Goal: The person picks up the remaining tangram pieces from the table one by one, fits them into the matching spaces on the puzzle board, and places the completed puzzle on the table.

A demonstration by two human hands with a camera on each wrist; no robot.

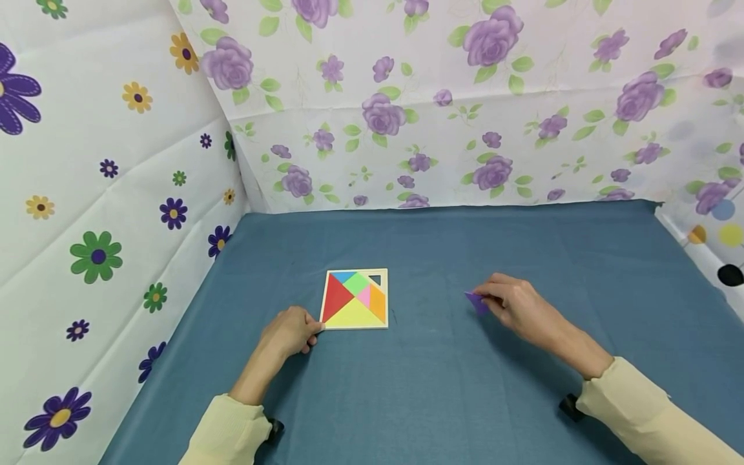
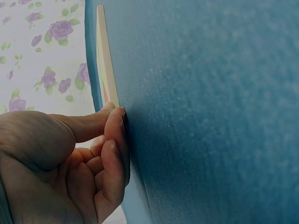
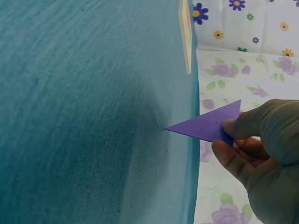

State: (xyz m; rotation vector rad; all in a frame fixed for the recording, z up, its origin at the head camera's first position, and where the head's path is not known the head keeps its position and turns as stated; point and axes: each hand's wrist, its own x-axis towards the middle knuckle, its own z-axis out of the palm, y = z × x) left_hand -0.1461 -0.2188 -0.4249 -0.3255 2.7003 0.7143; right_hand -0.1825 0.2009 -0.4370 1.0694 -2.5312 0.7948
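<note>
A square tangram board (image 1: pixel 354 299) with a pale wooden frame lies on the blue cloth. Red, blue, green, pink, orange and yellow pieces fill most of it, and a small triangular gap shows at its upper right corner. My left hand (image 1: pixel 290 330) pinches the near left corner of the frame, thumb on top and forefinger at the edge, as the left wrist view shows. Off to the right, my right hand (image 1: pixel 523 310) holds a purple triangle (image 3: pixel 208 123) between thumb and fingers, above the cloth. Part of this triangle is hidden behind the fingers in the head view.
Blue cloth (image 1: pixel 418 394) covers the table. A white sheet with purple roses (image 1: pixel 442 129) hangs at the back, and another with daisies (image 1: pixel 116 213) at the left. Both wrists wear pale sleeves with a black device beneath, such as the device (image 1: pixel 572 407) on the right.
</note>
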